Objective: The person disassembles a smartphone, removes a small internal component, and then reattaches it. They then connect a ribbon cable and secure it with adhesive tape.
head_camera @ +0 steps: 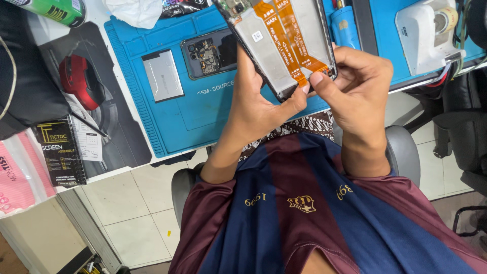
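Opened phone frame (pixel 284 43) held in both my hands, inner side up, above the near edge of the blue mat (pixel 203 116). My left hand (pixel 256 109) was closed around the frame's near left edge, thumb pressed at its bottom corner; my right hand (pixel 357 86) was curled shut on the near right corner, thumb tip against the end of the orange flex cables (pixel 286 38). The two cables ran lengthwise down the bare middle of the frame, where no battery sat. On the mat, far and to the left, lay a silver battery (pixel 162 75) and, just beside it, a second opened phone body (pixel 210 53) with its circuit board exposed. A red mouse (pixel 81 81) lay further left on a dark pad, and a black parts box (pixel 60 151) sat near the desk's left edge. As I judged it, disassembly was well along: the frame was open and its battery out, with the cables in place. Whether their ends were seated, I could not tell; reassembly remained.
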